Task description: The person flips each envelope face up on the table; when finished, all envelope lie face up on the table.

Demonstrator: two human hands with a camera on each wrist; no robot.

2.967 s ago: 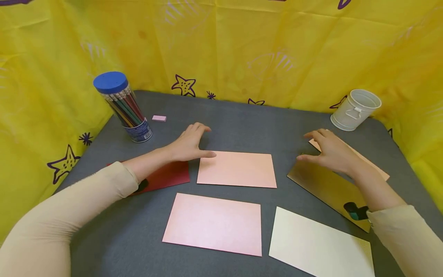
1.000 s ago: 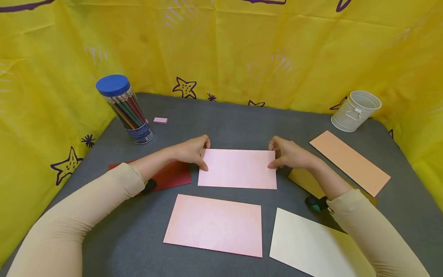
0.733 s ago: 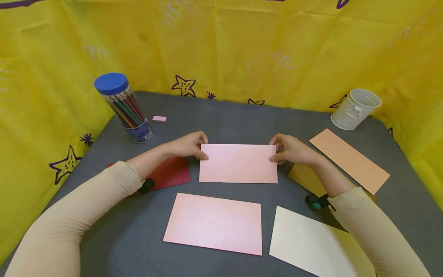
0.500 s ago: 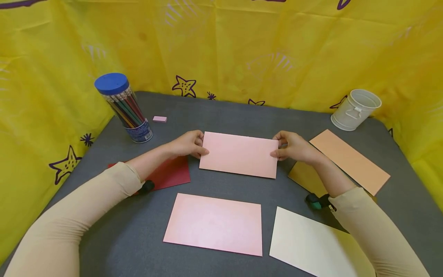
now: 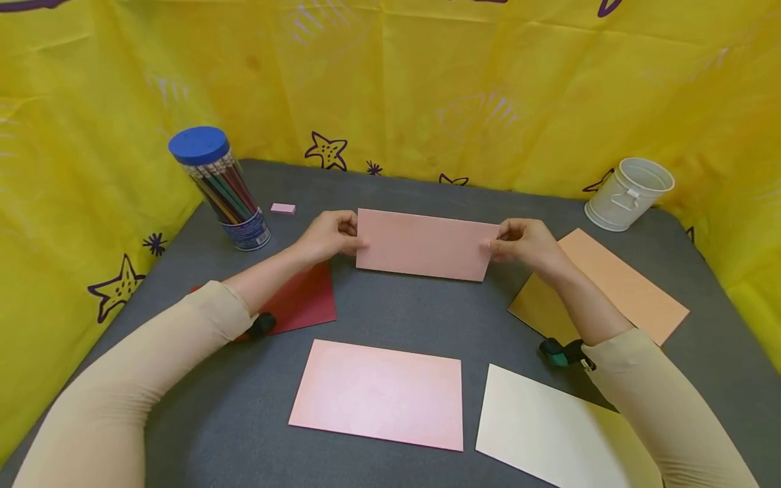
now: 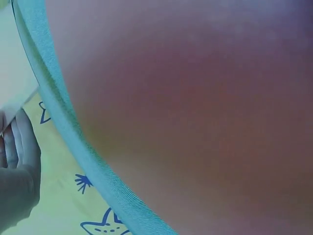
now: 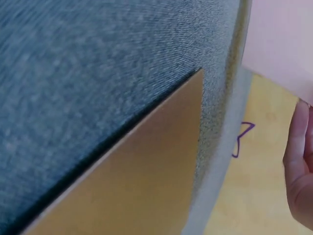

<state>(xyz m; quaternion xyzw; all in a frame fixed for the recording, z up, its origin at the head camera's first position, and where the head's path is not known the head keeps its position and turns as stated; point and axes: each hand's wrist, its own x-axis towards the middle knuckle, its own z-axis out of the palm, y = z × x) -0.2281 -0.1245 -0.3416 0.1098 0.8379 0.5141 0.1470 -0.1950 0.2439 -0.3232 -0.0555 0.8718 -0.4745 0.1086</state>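
Observation:
A pink rectangular card is held up off the grey table, tilted with its face toward me. My left hand pinches its left edge, thumb on the near face. At the right edge my right hand pinches it the same way. In the left wrist view only part of the left hand shows beside a pale card corner. The right wrist view catches the right hand at its right side, below the pink card. Beneath the left forearm lies a red card, partly hidden.
Nearer me lie a light pink card and a cream card. A gold card and a peach card overlap in view at right. Behind stand a pencil tub, a pink eraser and a white metal bucket.
Both hands came onto the middle card, gripped its sides and lifted it off the table. It has moved up and away from me and tilted more upright.

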